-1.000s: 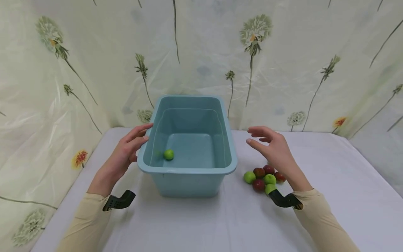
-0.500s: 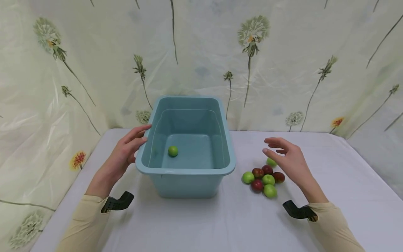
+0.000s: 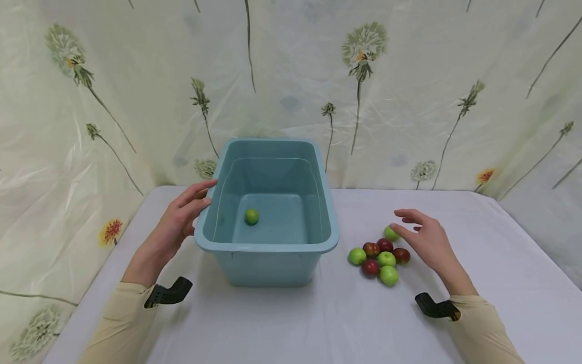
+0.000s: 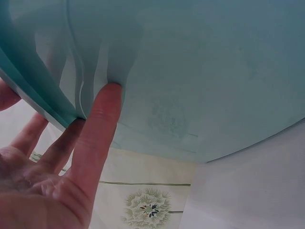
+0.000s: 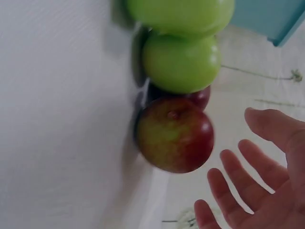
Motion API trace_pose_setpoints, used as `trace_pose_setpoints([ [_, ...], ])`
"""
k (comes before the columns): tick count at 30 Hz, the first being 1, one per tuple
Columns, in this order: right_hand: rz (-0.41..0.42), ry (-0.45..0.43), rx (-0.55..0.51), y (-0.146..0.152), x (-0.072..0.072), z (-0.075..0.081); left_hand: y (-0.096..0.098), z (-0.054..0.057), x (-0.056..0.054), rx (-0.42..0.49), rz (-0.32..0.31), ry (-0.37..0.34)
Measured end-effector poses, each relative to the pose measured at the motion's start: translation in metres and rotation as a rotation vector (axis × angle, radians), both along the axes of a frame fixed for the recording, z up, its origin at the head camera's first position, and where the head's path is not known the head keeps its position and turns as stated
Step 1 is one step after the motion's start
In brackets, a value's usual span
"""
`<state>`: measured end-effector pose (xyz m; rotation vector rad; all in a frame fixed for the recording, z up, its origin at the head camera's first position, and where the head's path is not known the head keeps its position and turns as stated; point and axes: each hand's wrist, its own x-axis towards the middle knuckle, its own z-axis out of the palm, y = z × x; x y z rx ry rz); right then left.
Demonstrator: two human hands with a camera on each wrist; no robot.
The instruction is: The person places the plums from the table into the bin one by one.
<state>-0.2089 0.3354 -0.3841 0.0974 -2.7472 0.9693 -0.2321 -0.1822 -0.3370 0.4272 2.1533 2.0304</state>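
Note:
A light-blue plastic bin [image 3: 268,247] stands on the table with one green apple [image 3: 251,216] lying on its floor. My left hand [image 3: 175,222] rests against the bin's left side by the rim. In the left wrist view, a nearly straight digit touches the bin's outer wall [image 4: 190,71], with other fingertips at the rim. To the right of the bin sits a cluster of red apples [image 3: 370,268] and green apples [image 3: 388,275]. My right hand [image 3: 427,240] hovers beside the rear green apple [image 3: 391,233], fingers spread and holding nothing. The right wrist view has a red-and-green apple [image 5: 176,136] near those fingers.
A white cloth [image 3: 345,323] covers the table. Behind it hangs a pale curtain [image 3: 282,60] printed with dandelions, close to the bin's far end. Black wrist-mounted pieces [image 3: 168,293] stick out from both sleeves.
My right hand has moved right and lower from above the apples, uncovering the rear green one. The green apple in the bin has rolled slightly right and back. My left hand stays at the bin.

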Motion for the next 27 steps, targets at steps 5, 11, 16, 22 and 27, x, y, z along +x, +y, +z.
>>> trace_pose_setpoints([
  [5, 0.005, -0.127, 0.033, 0.01, -0.005, -0.01, 0.0, 0.001, 0.0, -0.003, -0.001, 0.002],
  [11, 0.028, -0.198, 0.041, 0.015, -0.01, -0.018, 0.0, 0.001, 0.001, 0.001, -0.003, 0.0],
  [16, 0.052, -0.216, 0.034, 0.017, -0.011, -0.021, 0.0, 0.001, 0.001, 0.008, -0.006, -0.008],
  [22, 0.063, -0.22, 0.027, 0.018, -0.013, -0.021, 0.001, 0.002, 0.001, 0.009, 0.011, -0.01],
  [27, 0.062, -0.216, 0.001, 0.019, -0.012, -0.021, 0.0, 0.002, 0.001, 0.001, 0.012, -0.012],
])
